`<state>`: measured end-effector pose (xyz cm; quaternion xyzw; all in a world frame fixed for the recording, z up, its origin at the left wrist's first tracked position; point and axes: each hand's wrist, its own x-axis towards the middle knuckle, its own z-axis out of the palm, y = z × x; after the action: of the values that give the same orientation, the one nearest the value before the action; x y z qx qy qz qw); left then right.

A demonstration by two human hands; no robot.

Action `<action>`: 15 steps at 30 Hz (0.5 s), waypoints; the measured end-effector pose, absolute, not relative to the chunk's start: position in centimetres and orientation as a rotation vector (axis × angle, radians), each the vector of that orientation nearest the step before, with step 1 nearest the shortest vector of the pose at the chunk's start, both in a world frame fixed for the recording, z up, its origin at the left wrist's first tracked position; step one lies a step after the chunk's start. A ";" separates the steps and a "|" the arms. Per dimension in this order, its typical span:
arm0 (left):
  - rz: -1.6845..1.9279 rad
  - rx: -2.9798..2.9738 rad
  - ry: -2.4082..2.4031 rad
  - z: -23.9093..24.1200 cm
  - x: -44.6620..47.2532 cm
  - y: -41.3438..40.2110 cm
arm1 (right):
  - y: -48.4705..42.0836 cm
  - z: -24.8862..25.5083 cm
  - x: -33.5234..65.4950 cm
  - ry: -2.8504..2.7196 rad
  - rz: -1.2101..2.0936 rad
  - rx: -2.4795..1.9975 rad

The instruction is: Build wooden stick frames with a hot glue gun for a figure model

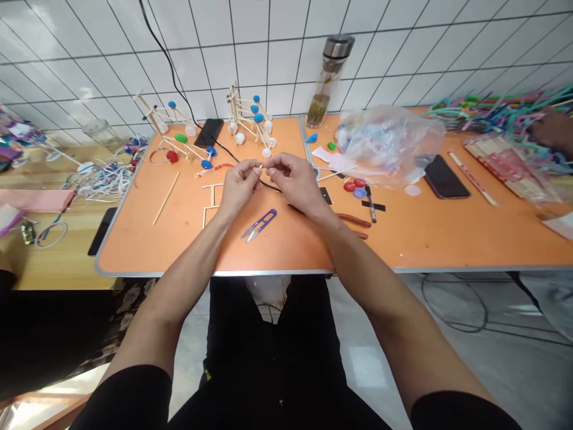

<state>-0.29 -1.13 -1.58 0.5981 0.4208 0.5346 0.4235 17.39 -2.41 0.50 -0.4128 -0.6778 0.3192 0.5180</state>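
My left hand (242,182) and my right hand (293,179) meet over the orange table (286,251), fingertips pinched close together. Between them is a small pale piece (260,169), too small to name, which the left fingers grip. What the right fingertips hold, if anything, is hidden. Purple thread snips (260,225) lie just below the hands. Joined wooden sticks (211,194) rest beside my left wrist. Pliers with red-brown handles (353,220) lie partly under my right forearm. A black cable (224,148) runs down behind the hands.
Stick frames with coloured balloons (257,113) stand at the back. A glass bottle (319,107), a plastic bag (389,143) and a phone (446,177) are further right. Another person's hand (553,128) is at far right, near colourful strips (492,113). A loose stick (166,198) lies left.
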 end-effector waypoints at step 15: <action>1.238 1.286 0.961 -0.7 0.8 -1.9 | -14.6 -0.5 30.6 -2.488 -0.089 -1.890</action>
<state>0.76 -1.87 -0.74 0.5384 0.4025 0.5183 0.5287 30.62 -14.56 -0.54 -0.6046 -0.7960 -0.0285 0.0081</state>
